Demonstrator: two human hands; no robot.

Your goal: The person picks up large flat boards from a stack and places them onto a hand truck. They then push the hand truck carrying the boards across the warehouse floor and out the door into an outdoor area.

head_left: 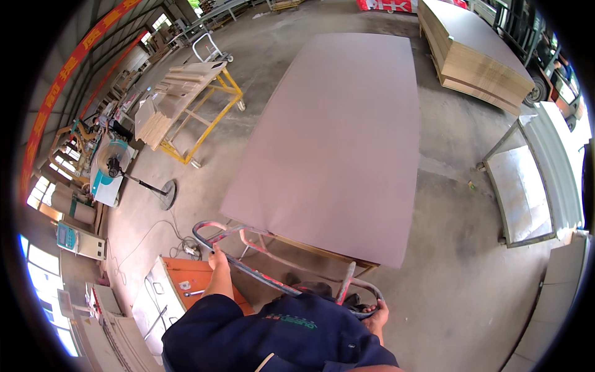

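Observation:
A curved tubular metal handle frame, dark with worn red paint, spans in front of my body. On its left part my left hand is closed around the tube. At the rounded right end, my right hand grips the same frame, its fingers partly hidden by the tube. Just beyond the frame lies a large flat brownish-pink panel, stretching away from me. Under its near edge a strip of wooden support shows. What carries the panel underneath is mostly hidden.
A yellow-framed table with boards and a standing fan are at left. An orange-topped cabinet stands near my left arm. Stacked panels sit far right beside a forklift. A metal-framed cart is at right.

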